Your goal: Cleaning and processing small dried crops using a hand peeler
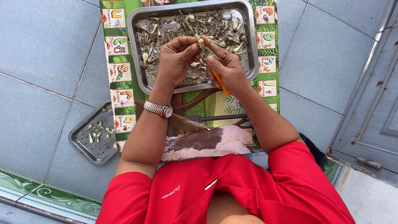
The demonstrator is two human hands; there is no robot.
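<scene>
While both hands meet over the large tray [134, 25] in the upper middle of the frame, the left hand [176, 60] pinches a small pale clove [200, 41] between thumb and forefinger, its other fingers curled in. The right hand [226, 66] touches the same clove with its fingertips and grips an orange-handled tool [220, 83] in the palm, the handle sticking down toward the lower right; its blade is hidden, so it may be a small knife. A ring shows on one finger of the right hand, and a metal watch [158, 109] sits on the left wrist just below the tray's near edge. The large tray holds many unpeeled cloves [232, 39] mixed with dry stems and dirt. It rests on a colourful mat [118, 72] printed with letters and animals, which lies on grey floor tiles [41, 62]. At the lower left of the frame, partly on the mat's edge, a small tray [81, 143] holds a few peeled cloves [96, 132]. Just below the arms, in the middle of the frame, a worn board [207, 143] with a brown and whitish surface lies across the mat, and a dark rod-like handle [219, 118] lies just above it. A red shirt [224, 191] fills the bottom of the frame. At the right edge stands a grey metal door [373, 103].
</scene>
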